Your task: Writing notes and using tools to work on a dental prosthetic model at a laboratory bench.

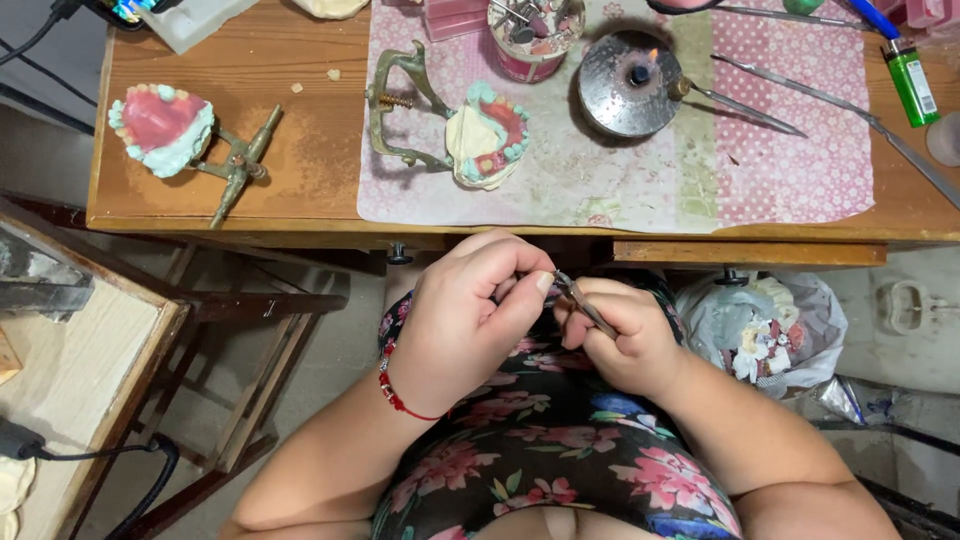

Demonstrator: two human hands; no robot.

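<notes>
Slim metal tool (585, 305) pinched between both hands.

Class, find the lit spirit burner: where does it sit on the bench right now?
In the head view, the burner sits upper right of centre on the pink mat, between the hinged denture model and a long metal tool.

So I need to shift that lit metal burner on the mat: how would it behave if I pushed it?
The burner looks low, round and wide, so it probably slides rather than tips. Its metal body looks fairly heavy for its size. A small flame burns at its centre, so the metal is likely hot; the cloth mat may bunch up beneath it.
</notes>
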